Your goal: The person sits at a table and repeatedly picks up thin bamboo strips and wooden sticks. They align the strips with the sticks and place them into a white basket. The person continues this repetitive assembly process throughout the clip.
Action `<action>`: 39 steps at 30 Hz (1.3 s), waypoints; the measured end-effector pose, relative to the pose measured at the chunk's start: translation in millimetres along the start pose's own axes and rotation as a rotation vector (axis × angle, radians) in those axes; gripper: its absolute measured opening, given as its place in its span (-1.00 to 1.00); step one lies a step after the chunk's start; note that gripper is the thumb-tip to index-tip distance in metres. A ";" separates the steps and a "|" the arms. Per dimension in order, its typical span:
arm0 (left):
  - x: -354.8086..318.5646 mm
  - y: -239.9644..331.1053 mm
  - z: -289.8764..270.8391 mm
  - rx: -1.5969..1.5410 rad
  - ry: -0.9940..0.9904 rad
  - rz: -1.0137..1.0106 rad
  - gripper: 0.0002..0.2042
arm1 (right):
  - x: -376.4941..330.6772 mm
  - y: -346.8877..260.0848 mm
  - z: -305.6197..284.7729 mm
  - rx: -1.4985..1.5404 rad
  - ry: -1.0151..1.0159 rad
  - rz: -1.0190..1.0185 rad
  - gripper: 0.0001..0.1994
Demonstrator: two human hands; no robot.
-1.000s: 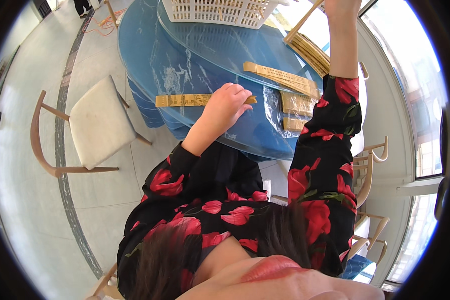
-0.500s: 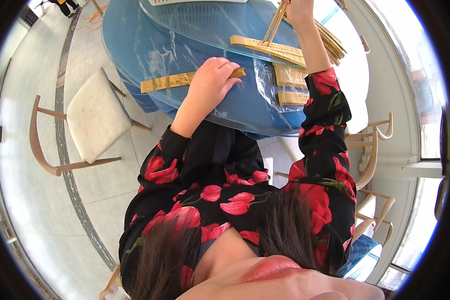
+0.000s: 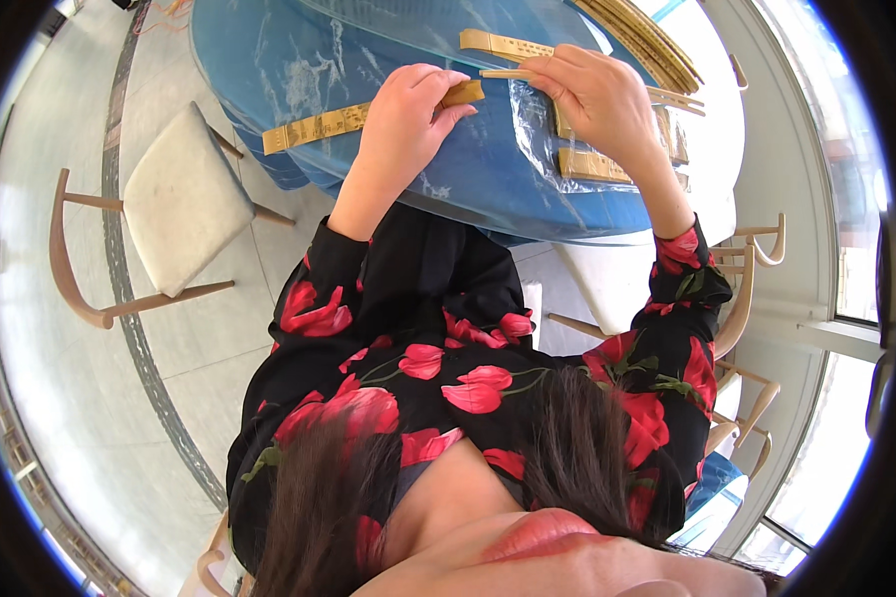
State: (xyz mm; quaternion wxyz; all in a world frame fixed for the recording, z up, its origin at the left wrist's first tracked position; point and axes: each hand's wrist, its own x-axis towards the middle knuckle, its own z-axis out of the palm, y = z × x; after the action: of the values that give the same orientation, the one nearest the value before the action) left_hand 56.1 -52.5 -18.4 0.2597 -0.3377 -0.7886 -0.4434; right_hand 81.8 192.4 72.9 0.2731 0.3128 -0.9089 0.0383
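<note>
My left hand (image 3: 408, 119) is closed around a long gold paper chopstick sleeve (image 3: 314, 131), near its right end. The printed sleeve reaches out to the left over the blue tabletop. In my right hand (image 3: 597, 99) is a pair of pale wooden chopsticks (image 3: 506, 74), held level. Their left tips point at the sleeve's right end, a small gap away, and the other ends stick out past my wrist. More gold sleeves (image 3: 488, 43) lie behind my right hand. A stack of sleeves in clear plastic (image 3: 589, 164) sits partly hidden beneath that hand.
Loose chopsticks (image 3: 657, 50) lie in a row at the far right of the round table, which has a blue cover (image 3: 259, 75). A cushioned wooden chair (image 3: 174, 199) stands to the left. More wooden chairs (image 3: 747, 289) are on the right, near the windows.
My right hand has come nearer and turned, bringing the chopsticks from upright to level beside the sleeve's end. My left hand has kept its hold. The view has shifted slightly.
</note>
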 end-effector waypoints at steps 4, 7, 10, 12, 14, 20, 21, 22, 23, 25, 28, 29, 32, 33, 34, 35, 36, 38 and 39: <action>-0.7 -3.4 0.9 -0.014 -0.014 0.002 -0.66 | -12.9 -7.9 8.3 -0.018 -0.042 0.055 -0.82; -0.5 0.0 -1.0 -0.013 -0.034 0.008 -0.67 | -12.9 -10.2 11.2 -0.022 -0.080 0.036 -0.82; -0.7 -0.2 -0.6 -0.027 -0.032 0.023 -0.66 | -13.2 -11.6 13.8 -0.034 -0.111 0.023 -0.81; -0.8 -1.4 -0.7 -0.020 -0.048 0.028 -0.65 | -12.7 -11.9 15.3 -0.028 -0.118 0.012 -0.80; -1.4 -1.2 -1.7 -0.017 -0.064 0.036 -0.65 | -10.9 -14.7 17.0 -0.002 -0.128 -0.011 -0.80; -2.7 -4.3 3.0 -0.038 -0.129 0.056 -0.64 | -12.8 -23.8 30.7 0.077 -0.186 0.055 -0.71; -2.8 -5.9 5.4 -0.048 -0.146 0.056 -0.65 | -13.9 -26.6 34.1 0.094 -0.180 0.090 -0.70; -3.1 -5.9 3.7 -0.041 -0.157 0.048 -0.66 | -8.4 -31.6 34.6 0.138 -0.213 0.138 -0.69; -3.7 -5.1 2.7 -0.018 -0.151 0.039 -0.64 | -2.6 -38.7 32.9 0.181 -0.247 0.187 -0.69; -4.2 -1.8 1.2 0.020 -0.139 0.033 -0.60 | 2.6 -48.2 31.6 0.293 -0.248 0.249 -0.65; -3.5 6.7 -1.7 -0.009 -0.066 -0.055 -0.51 | 8.2 -52.2 30.2 0.309 -0.235 0.309 -0.59; -1.6 8.0 -2.5 0.022 -0.003 -0.020 -0.50 | 9.4 -52.4 31.2 0.293 -0.186 0.294 -0.59; -0.4 11.2 -6.9 0.087 0.178 0.074 -0.51 | 8.2 -53.2 37.4 0.255 -0.062 0.253 -0.61; -2.6 14.4 -10.8 0.083 0.230 0.103 -0.54 | 6.4 -53.0 36.5 0.241 -0.034 0.246 -0.64; -6.3 17.7 -15.7 0.087 0.285 0.129 -0.57 | 6.9 -52.8 35.7 0.233 -0.005 0.233 -0.66; -20.9 18.0 -13.1 -0.100 0.349 0.069 -0.70 | 7.0 -55.7 32.0 0.207 0.019 0.260 -0.66; -45.3 22.7 -10.4 -0.323 0.324 -0.242 -0.82 | 7.6 -62.6 29.5 0.193 0.043 0.276 -0.66; -52.0 41.9 -11.7 -1.015 0.288 -0.615 -0.72 | 6.0 -74.3 26.6 0.156 0.091 0.305 -0.65; -49.3 46.4 -13.0 -1.129 0.278 -0.745 -0.54 | 5.5 -85.6 27.0 0.140 0.117 0.304 -0.64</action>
State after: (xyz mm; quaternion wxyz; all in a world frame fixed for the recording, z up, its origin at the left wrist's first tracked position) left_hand 124.3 -61.2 -23.0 -0.0269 -0.0677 -0.4600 -0.8849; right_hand 115.9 114.4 44.3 0.2940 0.1870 -0.9235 0.1604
